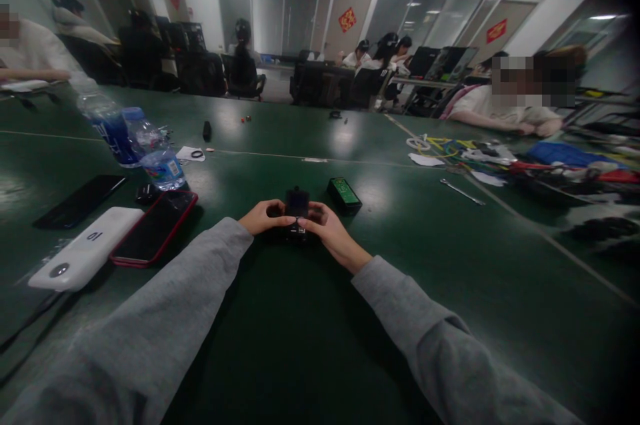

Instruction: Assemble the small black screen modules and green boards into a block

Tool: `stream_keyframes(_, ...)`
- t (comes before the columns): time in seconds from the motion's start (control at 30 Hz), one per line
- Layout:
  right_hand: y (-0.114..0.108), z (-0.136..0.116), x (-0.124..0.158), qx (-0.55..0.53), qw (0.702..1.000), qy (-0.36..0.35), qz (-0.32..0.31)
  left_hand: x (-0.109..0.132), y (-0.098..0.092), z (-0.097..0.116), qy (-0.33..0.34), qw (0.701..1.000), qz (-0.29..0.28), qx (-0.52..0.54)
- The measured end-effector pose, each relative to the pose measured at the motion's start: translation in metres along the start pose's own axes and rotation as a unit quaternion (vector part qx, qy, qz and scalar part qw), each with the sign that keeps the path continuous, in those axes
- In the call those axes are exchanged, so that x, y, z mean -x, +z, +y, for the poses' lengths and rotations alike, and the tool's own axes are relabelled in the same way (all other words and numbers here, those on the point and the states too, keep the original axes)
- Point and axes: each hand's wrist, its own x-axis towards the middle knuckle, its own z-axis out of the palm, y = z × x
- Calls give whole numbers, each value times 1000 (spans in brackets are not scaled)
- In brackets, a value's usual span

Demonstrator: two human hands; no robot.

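Left hand (pixel 263 217), right hand (pixel 327 228) clamped on black device (pixel 297 208), green-topped box (pixel 344 193) just beside, red-edged phone (pixel 154 226) (well apart)

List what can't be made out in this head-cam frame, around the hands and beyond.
Head view, small black block-shaped device: lower part hidden by the left hand and right hand gripping it; too dark to identify.
Head view, green-topped black box: top markings too small to read.
Head view, taller clear plastic bottle: cap end blurred.
Head view, coloured cable clutter: dark, blurred near the right edge.
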Motion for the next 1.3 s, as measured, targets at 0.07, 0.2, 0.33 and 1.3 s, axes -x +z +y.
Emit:
stream_keyframes(0.07, 1, 2, -4, 4, 1000, -8, -2, 0, -2, 0, -2, 1000, 5, 9)
stream_keyframes(0.2, 2, 6, -7, 4, 1000, -21, 1, -1, -2, 0, -9, 1000, -2, 8)
stream_keyframes(0.33, 1, 7, -6, -4, 1000, -20, -3, -1, -3, -1, -10, 1000, -19, 12)
stream_keyframes(1.3, 6, 7, -3, 25, 999, -45, -17, 0, 6, -1, 1, 998, 8, 60)
